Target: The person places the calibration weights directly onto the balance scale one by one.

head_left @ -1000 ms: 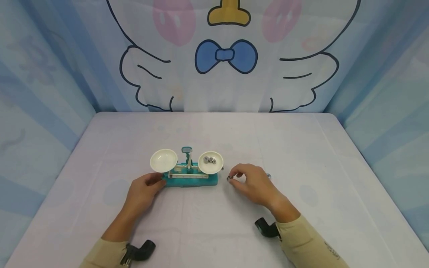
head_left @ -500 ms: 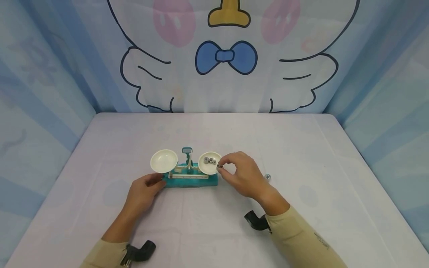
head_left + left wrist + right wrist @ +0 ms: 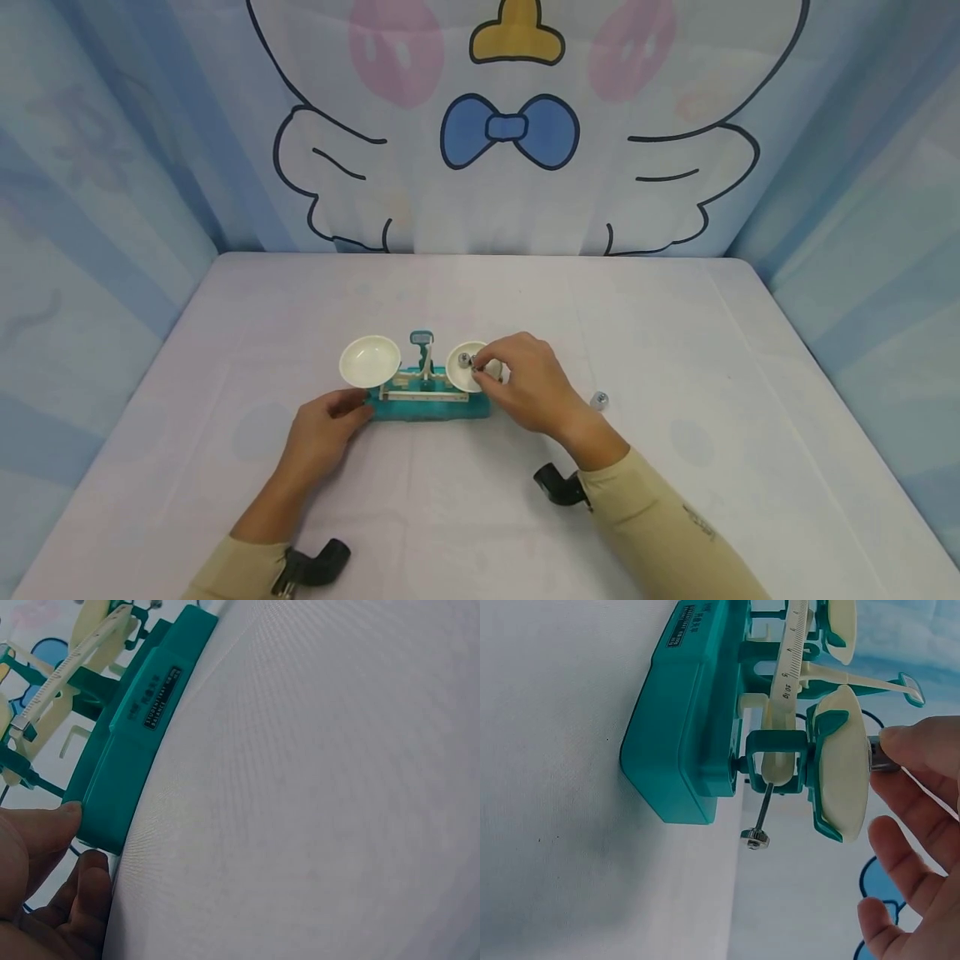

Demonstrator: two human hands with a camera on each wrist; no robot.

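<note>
A teal balance scale with two white pans stands on the table. My left hand grips the left end of its base, thumb on the edge and fingers curled at the end. Over the right pan, my right hand pinches a small metal weight between thumb and finger, at the pan's surface. Beside it in that pan sits another metal weight; my fingers partly cover the others. The left pan holds nothing.
One more metal weight lies on the white tablecloth, right of the scale and beside my right forearm. A metal adjusting screw sticks out from the scale's right end. Printed curtains stand behind and at both sides.
My right hand has moved left from beside the scale to over the right pan, carrying the pinched weight. My left hand has stayed at the base.
</note>
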